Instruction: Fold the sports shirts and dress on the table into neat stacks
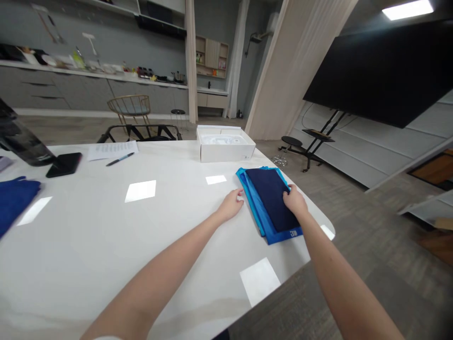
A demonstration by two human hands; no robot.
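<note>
The table (88, 245) is plain glossy white, and so is the open box (228, 152). Of the folded cloths, the top one (271, 196) is solid dark navy; those beneath (256, 212) show bright blue and turquoise, with a small white mark. The cloth at far left (16, 198) is deep blue. The pen (120, 159) is black and light blue, the phone (71, 163) black.

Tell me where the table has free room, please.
Bare table lies between the blue cloth and the left arm, and between the pen and the white box. It is crowded at right, around the folded cloths and right hand.
</note>
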